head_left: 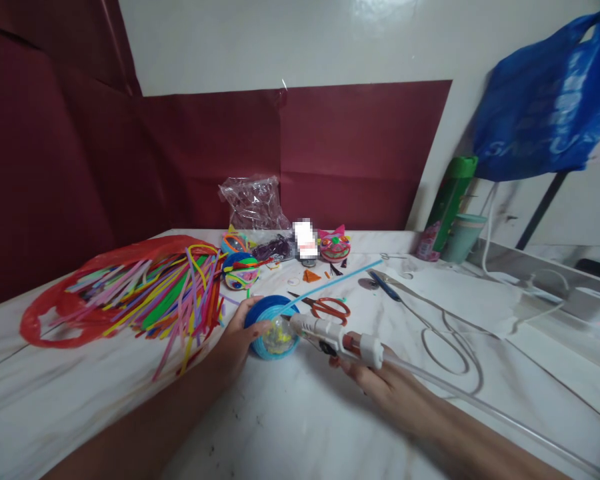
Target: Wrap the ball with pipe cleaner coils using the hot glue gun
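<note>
My left hand (pixel 246 327) is wrapped around the left side of a ball (pixel 269 310) covered in dark and light blue pipe cleaner, with a clear patch at its front. A loose light blue pipe cleaner (pixel 340 276) runs from the ball up to the right. My right hand (pixel 363 373) grips a white glue gun (pixel 330 335), whose nozzle meets or nearly meets the ball's right side. A long clear glue stick (pixel 480 403) sticks out of the gun's back. Just behind the nozzle lie red-handled scissors (pixel 333 308).
Many coloured pipe cleaners (pixel 165 293) lie on a red plastic bag (pixel 45 323) at left. Decorated balls (pixel 241 272) and a pink one (pixel 335 245) stand at the back. A blue-handled tool (pixel 386 287), a white cord (pixel 450 370) and a green can (pixel 447 203) are at right.
</note>
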